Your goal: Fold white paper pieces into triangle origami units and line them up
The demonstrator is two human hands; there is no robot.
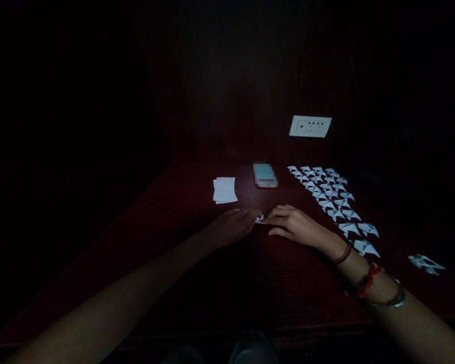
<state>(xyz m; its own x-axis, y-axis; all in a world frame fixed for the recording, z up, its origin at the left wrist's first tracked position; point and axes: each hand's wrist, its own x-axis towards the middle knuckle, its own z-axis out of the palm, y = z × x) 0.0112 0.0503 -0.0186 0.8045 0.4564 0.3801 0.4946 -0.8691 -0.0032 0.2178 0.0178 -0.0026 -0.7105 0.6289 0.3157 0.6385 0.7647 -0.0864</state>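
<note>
Low over the dark red table, my left hand point(233, 226) pinches a small folded piece of white paper point(260, 219) at its left side. My right hand point(293, 222) touches the same paper from the right, its fingers bent and closed around that edge. Most of the paper is hidden by fingers, so its exact shape does not show. Just beyond my left hand lies a short stack of white paper sheets point(224, 190). Right of my right hand, several folded white paper figures point(328, 192) sit in rows.
A phone point(265, 175) with a blurred screen lies at the back of the table point(167, 202). A white wall socket point(310, 126) is above it. Another white folded-paper cluster point(426, 264) lies at the far right. The surroundings are very dark.
</note>
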